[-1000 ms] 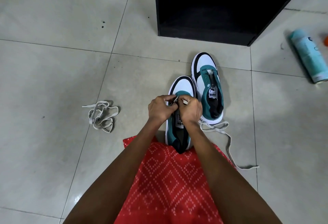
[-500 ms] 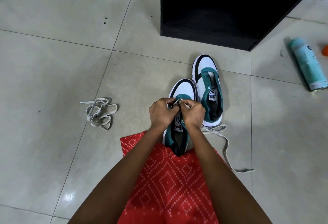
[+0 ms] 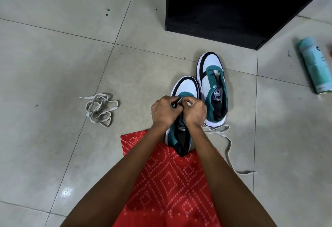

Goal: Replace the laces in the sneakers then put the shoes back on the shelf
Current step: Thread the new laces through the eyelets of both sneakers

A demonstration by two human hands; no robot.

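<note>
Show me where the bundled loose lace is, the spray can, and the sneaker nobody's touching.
bundled lace (image 3: 98, 107), head view, middle of the tangle.
spray can (image 3: 314, 66), head view, middle of its body.
untouched sneaker (image 3: 212, 61), head view, white toe cap.

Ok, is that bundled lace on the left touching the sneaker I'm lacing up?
Apart. The head view shows bare floor tile between the bundled lace and the near sneaker, where the left hand and right hand pinch a second lace.

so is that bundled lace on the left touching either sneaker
No, the bundled lace lies by itself on the floor, with bare tile between it and the near sneaker.
</note>
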